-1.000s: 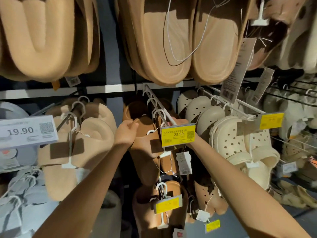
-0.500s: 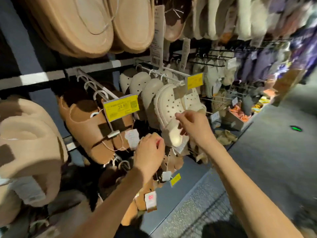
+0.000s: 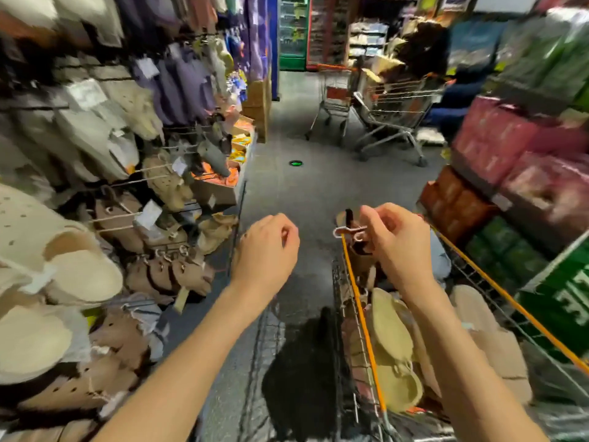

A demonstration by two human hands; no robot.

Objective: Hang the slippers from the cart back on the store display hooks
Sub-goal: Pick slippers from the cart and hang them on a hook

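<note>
The brown slipper pair [image 3: 358,250] hangs lengthwise downward over the cart [image 3: 360,314] at right, its white hanger [image 3: 349,231] pinched by the right hand [image 3: 395,240]. The left hand [image 3: 266,247], loosely curled, holds nothing. Display hooks [image 3: 127,215] lie far left.

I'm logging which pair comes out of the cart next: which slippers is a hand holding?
The dark brown pair on a white hanger, pinched by the right hand above the cart's orange rim; the beige pairs lie untouched inside.
</note>
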